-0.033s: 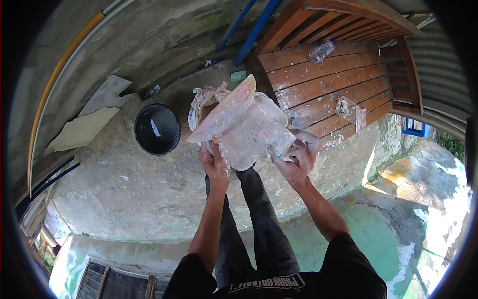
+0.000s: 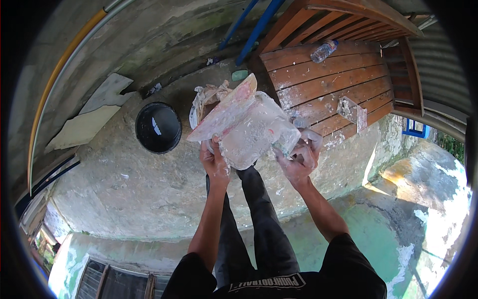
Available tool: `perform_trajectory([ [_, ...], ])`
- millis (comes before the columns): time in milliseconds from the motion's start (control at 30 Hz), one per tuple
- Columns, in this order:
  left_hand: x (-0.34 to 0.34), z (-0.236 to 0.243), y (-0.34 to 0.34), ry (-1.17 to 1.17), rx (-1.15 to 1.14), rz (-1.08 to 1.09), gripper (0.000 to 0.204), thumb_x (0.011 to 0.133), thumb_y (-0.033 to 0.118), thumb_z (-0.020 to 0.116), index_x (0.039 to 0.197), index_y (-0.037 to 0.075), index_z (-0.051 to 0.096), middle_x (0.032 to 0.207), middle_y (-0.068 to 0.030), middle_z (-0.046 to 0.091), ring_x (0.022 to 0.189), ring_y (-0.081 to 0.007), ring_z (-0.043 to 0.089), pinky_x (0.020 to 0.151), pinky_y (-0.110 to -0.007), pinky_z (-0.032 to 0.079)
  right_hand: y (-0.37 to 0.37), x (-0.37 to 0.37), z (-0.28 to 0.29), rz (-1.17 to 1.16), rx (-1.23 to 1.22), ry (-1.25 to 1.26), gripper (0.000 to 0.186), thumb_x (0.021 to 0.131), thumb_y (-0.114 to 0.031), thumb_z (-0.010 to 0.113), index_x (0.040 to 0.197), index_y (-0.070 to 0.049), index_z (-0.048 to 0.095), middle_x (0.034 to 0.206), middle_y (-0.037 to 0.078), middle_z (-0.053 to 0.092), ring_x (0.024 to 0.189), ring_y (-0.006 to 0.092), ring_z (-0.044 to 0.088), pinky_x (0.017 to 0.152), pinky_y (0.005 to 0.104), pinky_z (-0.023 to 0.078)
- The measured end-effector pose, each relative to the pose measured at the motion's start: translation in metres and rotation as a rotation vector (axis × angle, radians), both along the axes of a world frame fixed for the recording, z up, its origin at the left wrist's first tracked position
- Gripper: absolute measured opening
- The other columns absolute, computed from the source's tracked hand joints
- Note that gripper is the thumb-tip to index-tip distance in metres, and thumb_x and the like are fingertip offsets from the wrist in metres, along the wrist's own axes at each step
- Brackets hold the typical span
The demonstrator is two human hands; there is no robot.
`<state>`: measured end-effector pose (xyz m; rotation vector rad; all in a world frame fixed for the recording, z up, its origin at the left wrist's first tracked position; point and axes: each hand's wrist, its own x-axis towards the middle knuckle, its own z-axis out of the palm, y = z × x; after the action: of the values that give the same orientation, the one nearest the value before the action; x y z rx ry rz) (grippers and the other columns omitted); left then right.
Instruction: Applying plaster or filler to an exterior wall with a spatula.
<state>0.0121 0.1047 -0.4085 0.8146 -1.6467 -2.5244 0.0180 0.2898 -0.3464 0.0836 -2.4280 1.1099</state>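
Up in front of me is a whitish, cloudy piece [image 2: 249,137] that looks like wet plastic, smeared with white and rounded at its lower edge. My left hand [image 2: 215,162] grips its left edge, thumb on top and fingers mostly hidden beneath. A stiff, off-white flat piece [image 2: 226,113] with pink stains slants up from beside the left fingers and overlaps the cloudy piece. My right hand [image 2: 302,158], coated in white residue, pinches the cloudy piece's right corner with bent fingers. Behind the flat piece, a whitish container [image 2: 193,117] with crumpled beige material [image 2: 211,94] is partly hidden.
A black basin [image 2: 158,128] with a bright reflection stands left on the concrete floor. At right, a wooden bench [image 2: 323,67] spotted with white holds a plastic bottle [image 2: 324,51] and a clear box-like piece [image 2: 352,112]. Broken boards [image 2: 87,124] lie by the wall.
My right hand and the corner it pinches have shifted slightly up and to the right. My left hand stays nearly still.
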Motion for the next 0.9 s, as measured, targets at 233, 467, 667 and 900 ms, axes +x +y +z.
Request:
perform_trajectory([
  [233, -0.006, -0.005, -0.033, 0.013, 0.095, 0.135, 0.037, 0.096, 0.019, 0.055, 0.125, -0.002, 0.048, 0.116, -0.0094, 0.059, 0.1, -0.0154, 0.057, 0.09, -0.031, 0.045, -0.011, -0.012, -0.018, -0.267, -1.298, -0.384, 0.013, 0.086, -0.002, 0.063, 0.098, -0.002, 0.059, 0.11, 0.008, 0.06, 0.099, 0.0191, 0.058, 0.086, 0.0332, 0.048],
  [467, -0.008, -0.017, -0.117, -0.002, 0.096, 0.241, 0.038, 0.093, 0.025, 0.058, 0.123, 0.006, 0.045, 0.12, -0.0095, 0.054, 0.112, -0.0219, 0.053, 0.098, -0.04, 0.044, -0.027, -0.038, -0.1, -0.076, -0.113, -0.756, 0.023, 0.083, -0.022, 0.069, 0.097, -0.004, 0.063, 0.105, 0.012, 0.061, 0.09, 0.0225, 0.063, 0.08, 0.0338, 0.052],
  [667, 0.002, -0.026, -0.194, 0.018, -0.116, 0.263, 0.032, 0.092, 0.027, 0.06, 0.115, 0.008, 0.048, 0.116, -0.008, 0.056, 0.108, -0.0217, 0.056, 0.097, -0.04, 0.046, -0.118, -0.073, -0.171, 0.407, 0.519, -1.068, 0.022, 0.078, -0.026, 0.067, 0.085, -0.005, 0.068, 0.103, 0.018, 0.062, 0.095, 0.0272, 0.063, 0.074, 0.0378, 0.054],
  [900, 0.003, -0.021, -0.22, 0.08, -0.124, 0.203, 0.033, 0.093, 0.024, 0.056, 0.12, 0.008, 0.045, 0.12, -0.0089, 0.055, 0.11, -0.0221, 0.055, 0.099, -0.04, 0.045, -0.164, -0.067, -0.311, 0.303, 0.866, -0.819, 0.022, 0.087, -0.025, 0.055, 0.088, -0.012, 0.072, 0.116, 0.016, 0.059, 0.097, 0.0291, 0.063, 0.067, 0.0373, 0.055],
])
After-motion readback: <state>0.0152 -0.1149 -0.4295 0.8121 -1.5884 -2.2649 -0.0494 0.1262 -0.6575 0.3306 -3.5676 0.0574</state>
